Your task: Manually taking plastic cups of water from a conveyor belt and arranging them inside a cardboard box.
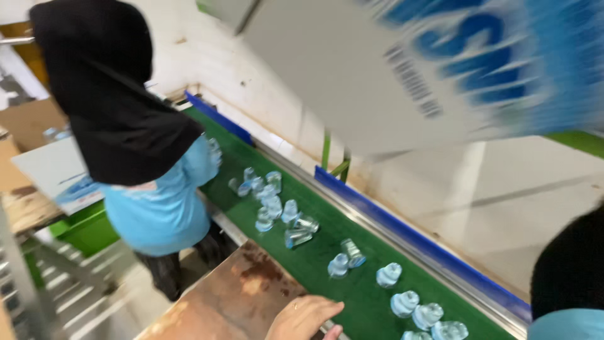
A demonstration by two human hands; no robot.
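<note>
My left hand (303, 318), a ring on one finger, lies palm down on the corner of a rust-stained brown table (233, 299), fingertips at the edge of a green conveyor belt (327, 245). It holds nothing. Small clear plastic cups with blue lids (277, 208) lie scattered along the belt, the nearest ones (415, 308) just right of my fingers. A large white carton with blue print (402, 69), blurred, fills the upper right close to the camera; what holds it is hidden. My right hand is out of view.
A co-worker in a black head cover and light blue shirt (157, 201) stands at the belt's left side. Another person's black-covered head (569, 271) is at the lower right. A blue rail (415, 242) borders the belt; a green bin (88, 230) stands at left.
</note>
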